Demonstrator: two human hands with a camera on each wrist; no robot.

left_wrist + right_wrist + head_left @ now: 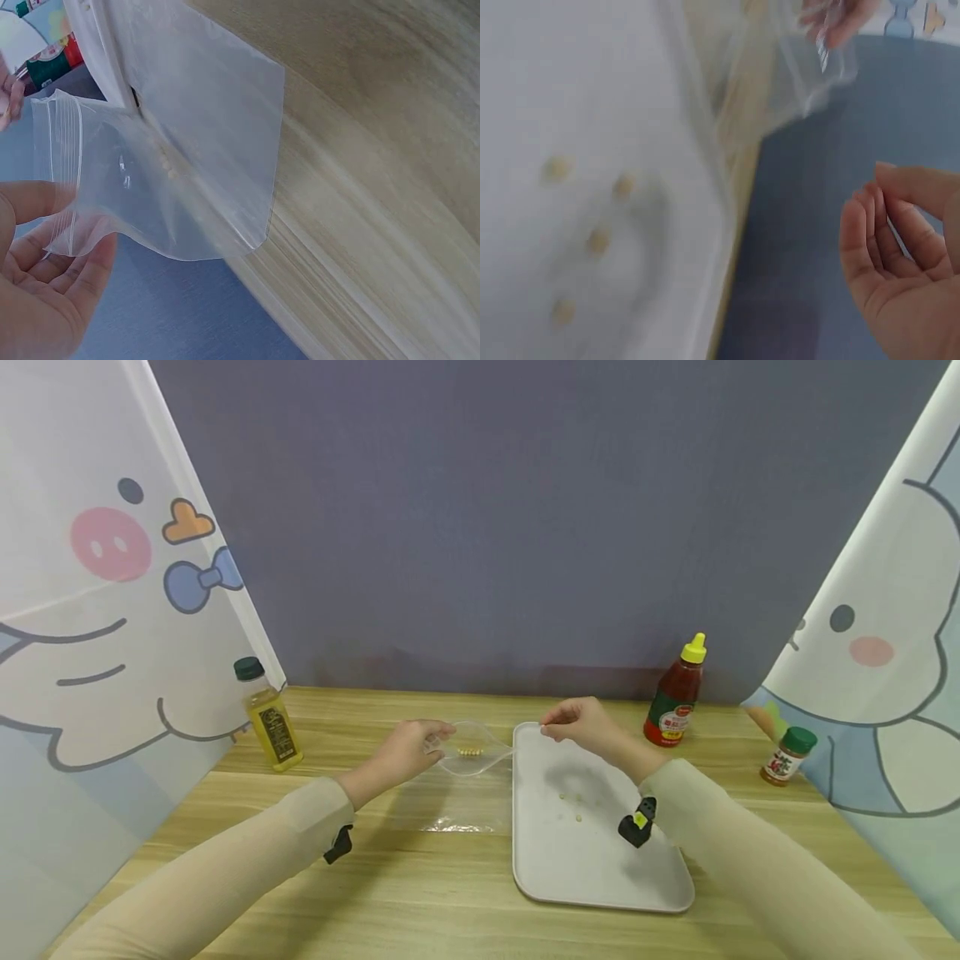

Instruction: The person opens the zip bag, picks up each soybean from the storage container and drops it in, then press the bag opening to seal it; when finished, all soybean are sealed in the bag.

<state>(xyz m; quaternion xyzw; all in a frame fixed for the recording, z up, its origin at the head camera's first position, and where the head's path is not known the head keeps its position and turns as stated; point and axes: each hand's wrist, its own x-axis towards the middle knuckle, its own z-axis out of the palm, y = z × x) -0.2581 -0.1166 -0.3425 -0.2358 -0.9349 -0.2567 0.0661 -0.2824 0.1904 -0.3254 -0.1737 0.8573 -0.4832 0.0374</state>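
My left hand [408,750] grips the rim of a clear zip bag [172,135] between thumb and fingers, holding its mouth wide apart. Several small, pale yellow beans [470,752] show through the plastic. Beside the bag lies a white tray [555,868], where several more loose beans [598,240] are scattered. My right hand [577,724] is raised over the tray's far left part, near the bag's mouth. Its thumb and index fingertips [886,171] meet, the other fingers curl in behind, and I cannot tell whether a bean is hidden between them.
An oil bottle [273,722] with a dark cap stands at the left. Behind the tray on the right is a red sauce bottle [673,702] with a yellow cap. A green-lidded spice jar [787,758] stands farther right. A grey panel [487,527] rises behind the wooden table [420,893].
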